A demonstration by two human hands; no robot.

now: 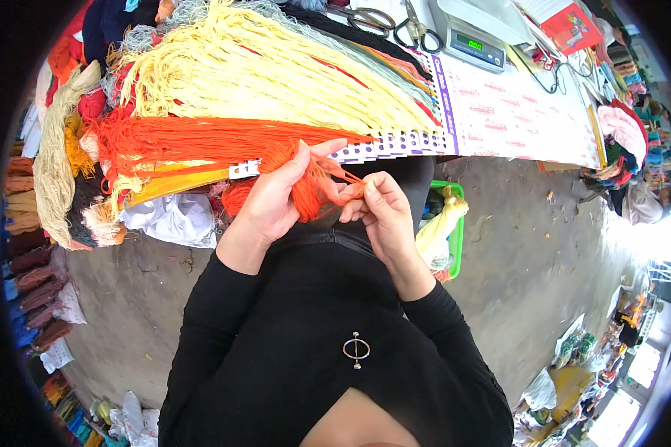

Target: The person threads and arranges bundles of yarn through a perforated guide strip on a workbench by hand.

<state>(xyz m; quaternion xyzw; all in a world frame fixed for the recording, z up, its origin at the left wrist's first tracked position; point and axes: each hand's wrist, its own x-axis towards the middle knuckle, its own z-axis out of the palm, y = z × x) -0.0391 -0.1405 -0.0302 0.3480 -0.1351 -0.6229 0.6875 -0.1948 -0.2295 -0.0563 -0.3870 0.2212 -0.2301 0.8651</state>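
Note:
A bundle of orange-red yarn (306, 195) hangs over my left hand (279, 195), its fingers closed around the strands near the table's front edge. Just to the right, my right hand (380, 212) pinches a few strands of the same yarn between thumb and fingertips, drawing them taut from the bundle. Behind my hands, a long spread of orange-red yarn (201, 138) lies on the table beside a wide fan of pale yellow yarn (253, 74). White punched cards (410, 141) run along the right ends of these strands.
A digital scale (473, 48) reading zero stands at the back right, with black-handled scissors (417, 33) beside it. Under the table edge sits a green basket (455, 238) holding pale yarn. A white plastic bag (173, 220) and piled skeins (67, 149) are at the left.

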